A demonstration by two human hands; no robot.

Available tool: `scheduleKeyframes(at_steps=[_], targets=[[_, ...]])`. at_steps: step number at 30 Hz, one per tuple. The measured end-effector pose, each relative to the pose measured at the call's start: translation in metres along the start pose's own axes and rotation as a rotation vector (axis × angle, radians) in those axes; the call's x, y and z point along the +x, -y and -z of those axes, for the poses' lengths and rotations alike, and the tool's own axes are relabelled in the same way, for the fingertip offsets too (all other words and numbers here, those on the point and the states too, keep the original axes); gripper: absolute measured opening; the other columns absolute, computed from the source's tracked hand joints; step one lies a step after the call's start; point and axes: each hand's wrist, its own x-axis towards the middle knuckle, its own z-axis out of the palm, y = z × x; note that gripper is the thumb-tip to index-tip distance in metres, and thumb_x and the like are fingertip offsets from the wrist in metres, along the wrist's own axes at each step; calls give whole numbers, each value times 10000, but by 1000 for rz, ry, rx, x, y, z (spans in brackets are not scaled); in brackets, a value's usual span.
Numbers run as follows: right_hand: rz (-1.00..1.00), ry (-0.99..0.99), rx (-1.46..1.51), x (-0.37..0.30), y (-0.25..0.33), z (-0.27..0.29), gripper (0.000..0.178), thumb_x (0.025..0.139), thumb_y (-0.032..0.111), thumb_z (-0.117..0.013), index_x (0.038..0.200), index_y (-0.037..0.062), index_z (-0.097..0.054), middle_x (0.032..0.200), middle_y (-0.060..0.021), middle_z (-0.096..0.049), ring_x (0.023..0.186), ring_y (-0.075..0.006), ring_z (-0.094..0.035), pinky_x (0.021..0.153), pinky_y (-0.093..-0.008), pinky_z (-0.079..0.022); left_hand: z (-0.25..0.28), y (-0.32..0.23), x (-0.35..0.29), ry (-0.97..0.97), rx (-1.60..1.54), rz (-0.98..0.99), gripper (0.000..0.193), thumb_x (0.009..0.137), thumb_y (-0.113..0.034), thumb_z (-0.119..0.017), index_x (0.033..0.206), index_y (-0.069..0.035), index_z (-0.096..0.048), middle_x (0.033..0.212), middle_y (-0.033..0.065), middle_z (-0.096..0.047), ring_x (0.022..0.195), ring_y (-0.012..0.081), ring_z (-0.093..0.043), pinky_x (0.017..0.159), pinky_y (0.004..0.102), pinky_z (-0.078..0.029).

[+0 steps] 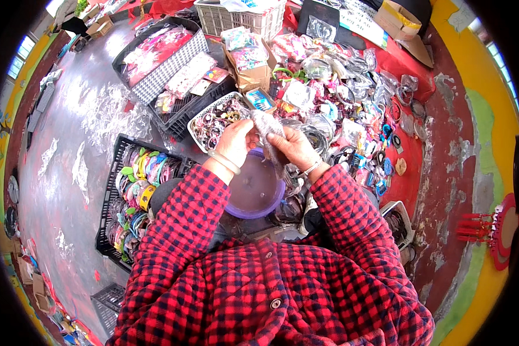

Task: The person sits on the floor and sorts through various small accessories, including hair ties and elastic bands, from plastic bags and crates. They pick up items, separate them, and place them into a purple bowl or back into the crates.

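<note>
Over a purple basin (278,193) with greyish contents, my two hands are close together. My right hand (297,149) grips a long, crumpled greyish-white bundle (264,122), which looks like thin plastic or cloth; its exact kind is unclear. Part of it hangs below the fingers toward the basin. My left hand (235,143) is closed, its fingertips pinched at the left side of the same bundle. Just beyond the left hand stands a white basket (197,128) of small dark and coloured hair ties.
At the left is a black crate (105,222) of colourful headbands. Farther back are another black crate (181,124), a grey patterned bin (170,63) and a cardboard box (254,79). Piles of packaged hair accessories (352,109) cover a red cloth (409,164) at the right.
</note>
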Motion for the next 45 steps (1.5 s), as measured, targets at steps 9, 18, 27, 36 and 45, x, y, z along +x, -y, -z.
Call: scheduleKeyframes(at_steps=[9,18,27,36,45], targets=[[-13,59,-134,0,-2,-2,283,883,265,-564,1006,13,-606,773,10,-591,714,-75,-524,621,-230,-446,-4,-1,-6,105,17,92,195,862,-107,-490,1030,-43,-565,943,56,-619,820,149,-587,682,263,-462],[-113,150,-102,3,0,-1,281,891,295,-551,958,31,-620,760,15,-592,672,-70,-529,607,-237,-449,1,0,-1,-55,10,32,182,809,-150,-512,913,-44,-617,792,30,-645,664,109,-576,567,209,-367],[73,311,-490,2,-2,6,329,897,340,-521,921,25,-613,860,-71,-616,759,-166,-585,693,-294,-466,6,-30,-5,-89,-95,65,182,854,-148,-522,929,-5,-605,871,105,-642,801,203,-612,751,324,-481],[571,230,-983,-2,2,3,298,835,310,-564,1035,92,-595,937,-187,-580,934,-367,-528,807,-421,-431,15,-53,-7,29,-89,111,211,866,-196,-531,998,-37,-576,914,69,-633,805,185,-600,758,302,-472],[309,0,-968,-4,-3,-4,286,836,319,-566,860,35,-590,733,-209,-577,697,-400,-557,632,-458,-445,-13,-2,-7,258,-287,94,296,908,-157,-450,1151,1,-507,1066,90,-588,965,193,-566,881,337,-436]])
